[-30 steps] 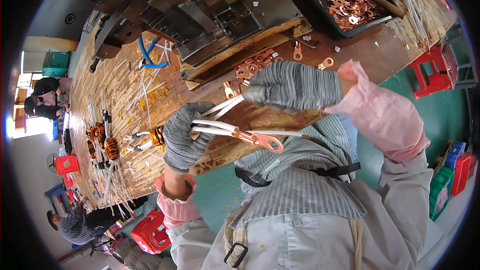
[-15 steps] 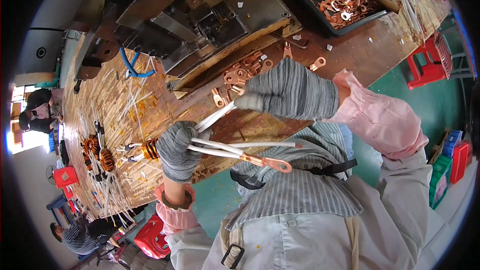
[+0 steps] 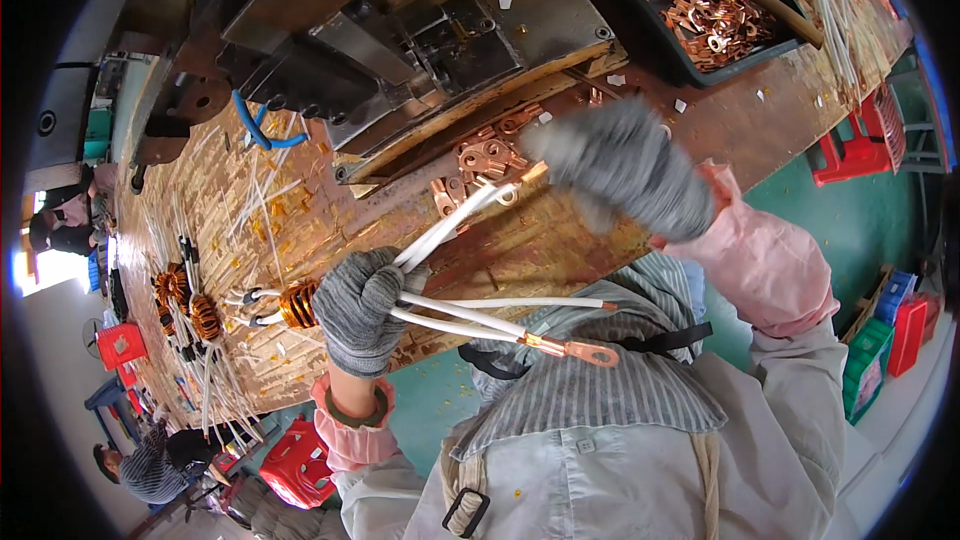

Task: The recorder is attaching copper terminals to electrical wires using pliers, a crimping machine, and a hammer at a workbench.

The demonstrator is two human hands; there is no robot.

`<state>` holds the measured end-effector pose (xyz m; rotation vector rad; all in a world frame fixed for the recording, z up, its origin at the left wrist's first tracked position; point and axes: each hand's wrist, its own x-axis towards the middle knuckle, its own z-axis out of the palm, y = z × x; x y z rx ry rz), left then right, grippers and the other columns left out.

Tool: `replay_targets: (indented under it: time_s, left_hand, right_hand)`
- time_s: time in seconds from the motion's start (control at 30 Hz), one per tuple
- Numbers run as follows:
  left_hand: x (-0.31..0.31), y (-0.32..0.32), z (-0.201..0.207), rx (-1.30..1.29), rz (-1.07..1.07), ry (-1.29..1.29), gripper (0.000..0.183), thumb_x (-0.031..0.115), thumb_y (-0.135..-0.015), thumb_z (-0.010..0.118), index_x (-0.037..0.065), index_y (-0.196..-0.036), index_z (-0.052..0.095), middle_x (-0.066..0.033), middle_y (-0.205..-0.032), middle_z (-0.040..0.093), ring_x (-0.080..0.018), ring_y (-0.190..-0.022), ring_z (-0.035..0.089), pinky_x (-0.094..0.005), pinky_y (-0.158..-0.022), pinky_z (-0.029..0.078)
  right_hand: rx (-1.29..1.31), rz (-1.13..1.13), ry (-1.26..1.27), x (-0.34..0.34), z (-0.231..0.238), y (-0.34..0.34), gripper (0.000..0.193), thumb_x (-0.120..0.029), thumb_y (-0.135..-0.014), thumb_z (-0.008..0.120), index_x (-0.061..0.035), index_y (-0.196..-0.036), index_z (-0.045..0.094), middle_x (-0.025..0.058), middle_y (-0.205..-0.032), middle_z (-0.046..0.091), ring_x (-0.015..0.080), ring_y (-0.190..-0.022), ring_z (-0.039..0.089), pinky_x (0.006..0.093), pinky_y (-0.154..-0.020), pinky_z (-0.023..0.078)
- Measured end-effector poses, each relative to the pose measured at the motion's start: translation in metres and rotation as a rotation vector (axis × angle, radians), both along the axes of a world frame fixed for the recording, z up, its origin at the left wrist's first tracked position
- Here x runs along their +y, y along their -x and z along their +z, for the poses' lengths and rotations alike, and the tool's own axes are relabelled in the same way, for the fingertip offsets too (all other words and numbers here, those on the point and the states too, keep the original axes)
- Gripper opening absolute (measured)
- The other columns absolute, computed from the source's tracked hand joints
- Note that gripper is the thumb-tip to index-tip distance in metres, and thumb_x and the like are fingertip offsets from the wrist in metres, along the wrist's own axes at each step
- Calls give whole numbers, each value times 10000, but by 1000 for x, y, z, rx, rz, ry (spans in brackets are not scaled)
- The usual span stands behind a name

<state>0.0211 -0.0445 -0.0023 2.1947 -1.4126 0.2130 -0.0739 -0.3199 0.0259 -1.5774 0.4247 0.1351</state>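
Note:
My left hand (image 3: 358, 308), in a grey knit glove, is closed around the white wires (image 3: 445, 225) of a copper-wound coil (image 3: 299, 306). The coil sticks out on the left side of the fist. One bundle of wires points up to the right and ends in bare copper (image 3: 534, 174). A lower group runs right; a copper ring lug (image 3: 592, 352) sits on two of its wires, and another wire ends bare. Just right of the upper bundle's tip is my right hand (image 3: 630, 172), also gloved. Motion smears its fingers. Loose copper lugs (image 3: 488, 155) lie beyond the tip.
A heavy metal press (image 3: 400, 50) stands at the back of the worn wooden bench (image 3: 480, 265). A black tray (image 3: 690, 70) of copper lugs is at the back right, a hammer across it. More wired coils (image 3: 205, 318) lie left. Red stools (image 3: 300, 465) and other people are farther off.
My right hand has moved away from the upper wire bundle, up and to the right, uncovering its copper end. The left hand keeps its hold. The view has shifted slightly.

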Motion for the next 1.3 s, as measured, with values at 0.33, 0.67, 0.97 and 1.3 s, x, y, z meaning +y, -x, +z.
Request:
replay_targets:
  time_s: [0.33, 0.67, 0.97, 1.3]
  left_hand:
    - [1, 2, 7, 194, 52, 160, 303, -41, -618, 735, 97, -810, 546, -110, -827, 617, -220, -653, 616, -281, -556, 502]
    - [-27, -6, 35, 242, -132, -78, 266, 45, -609, 713, 118, -829, 583, -106, -854, 627, -246, -667, 627, -306, -541, 494]
    - [-65, -7, 60, 339, -376, -169, 397, 82, -634, 706, 93, -1022, 619, -84, -959, 594, -269, -866, 585, -328, -720, 484]
    - [-73, -37, 59, 1403, -247, -198, 190, 123, -815, 631, 36, -970, 564, -29, -795, 561, -128, -714, 565, -244, -623, 463]
  right_hand:
    - [-309, 568, 1085, 18, -59, -41, 279, -262, -796, 578, -72, -1000, 604, 109, -1008, 594, 289, -935, 561, 395, -756, 471]
    - [-472, 515, 1185, 23, -52, -37, 394, -335, -704, 624, -22, -942, 595, 160, -938, 569, 290, -900, 561, 393, -743, 475]
    - [-336, 12, -96, -12, -40, 18, 206, -162, -752, 690, -28, -832, 556, 51, -704, 606, 159, -650, 608, 272, -527, 468]
    - [-297, -83, -469, 12, -50, 45, 158, -66, -782, 681, -22, -901, 586, 30, -780, 611, 85, -668, 587, 221, -577, 485]
